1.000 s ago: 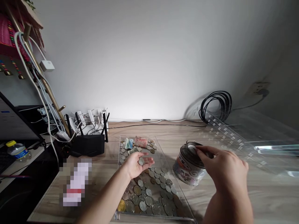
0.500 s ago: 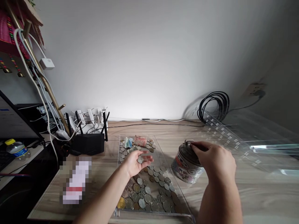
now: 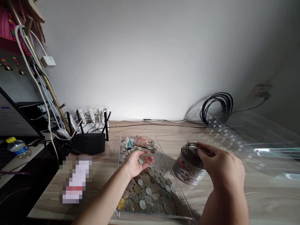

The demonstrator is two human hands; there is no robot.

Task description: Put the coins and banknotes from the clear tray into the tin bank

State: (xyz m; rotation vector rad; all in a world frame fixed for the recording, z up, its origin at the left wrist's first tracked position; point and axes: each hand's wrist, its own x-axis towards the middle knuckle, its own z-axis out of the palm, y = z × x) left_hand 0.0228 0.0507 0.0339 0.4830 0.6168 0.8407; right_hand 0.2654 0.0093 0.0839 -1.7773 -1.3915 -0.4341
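Observation:
My left hand [image 3: 138, 163] is palm up above the clear plastic tray [image 3: 161, 150], fingers spread, with a silver coin [image 3: 141, 160] lying in the palm. Many coins [image 3: 148, 199] cover the tray's near half, and smaller coins lie at its far end beside a rolled red banknote [image 3: 141, 141] and a folded blue-green note [image 3: 129, 142]. To the right of the tray stands a printed round tin [image 3: 188, 170] with a metal lid and a wire ring on top. My right hand [image 3: 219, 159] is pinched over the right side of its lid; whatever is between the fingertips is hidden.
A black router [image 3: 87, 143] and white devices with cables stand at the back left. A pixelated item [image 3: 77, 179] lies left of the tray. Coiled black cable [image 3: 217, 107] leans on the wall, behind a clear plastic panel [image 3: 234, 140] at right.
My right hand has shifted slightly right, showing more of the lid, and the ring appears at a different angle. My left hand stays put with the coin.

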